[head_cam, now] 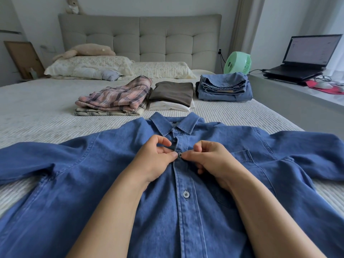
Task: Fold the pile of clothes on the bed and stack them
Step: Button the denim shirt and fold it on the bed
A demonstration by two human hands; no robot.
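While the denim shirt [115, 183] lies spread face up across the near end of the bed [37, 108], sleeves thrown out to either side, I have both hands at its placket: the left hand [154, 161] pinches the cloth edge just beside a small button [180, 155], and the right hand [210, 159] pinches the opposite edge, fingertips nearly meeting over it. I judge this to be the buttoning step that comes before folding; the button below [185, 194] looks fastened already, and one more sits near the collar [175, 125]. Next I would need to seat this button fully through its hole, then smooth the front. Beyond lie three finished stacks: plaid shirts [115, 97], a brown top on pale ones [173, 94], and folded jeans [223, 86]. No brand or label is legible; the laptop [307, 54] screen text is too small to read.
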